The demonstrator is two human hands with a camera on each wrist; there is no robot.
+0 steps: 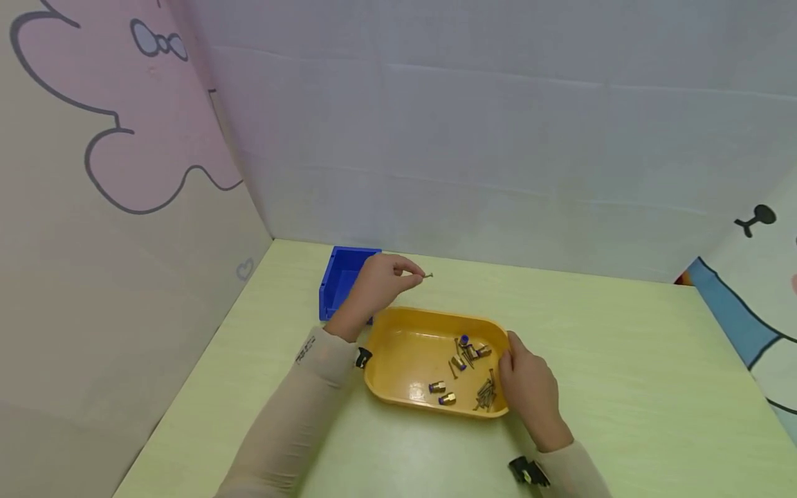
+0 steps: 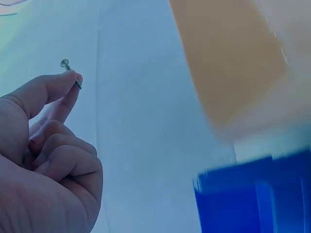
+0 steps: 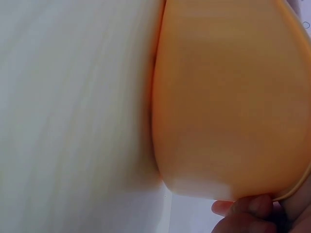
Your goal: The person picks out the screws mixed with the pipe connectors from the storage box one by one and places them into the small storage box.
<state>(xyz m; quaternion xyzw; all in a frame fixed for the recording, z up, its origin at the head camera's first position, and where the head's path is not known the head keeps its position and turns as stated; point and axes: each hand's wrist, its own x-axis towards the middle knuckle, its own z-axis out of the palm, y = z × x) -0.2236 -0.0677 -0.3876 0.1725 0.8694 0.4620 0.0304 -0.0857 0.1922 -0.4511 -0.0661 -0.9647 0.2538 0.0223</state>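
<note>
A small screw [image 1: 428, 276] is pinched between the thumb and forefinger of my left hand [image 1: 381, 280], above the far rim of a yellow tray [image 1: 395, 356]. The left wrist view shows the screw [image 2: 65, 64] tilted, its flat head up, while the other fingers are curled into the palm. My right hand [image 1: 531, 387] grips the tray's right rim, thumb at the edge. Inside the tray, brass push-in fittings with blue collars [image 1: 447, 398] lie mostly towards the right half. A pile of screws [image 1: 486, 394] sits in the near right corner.
A blue open-front bin [image 1: 339, 280] stands behind the tray's left end, partly hidden by my left hand and forearm. The pale table [image 1: 641, 373] meets a light cloth wall [image 1: 498, 152] at the back. Printed panels rise at left and right.
</note>
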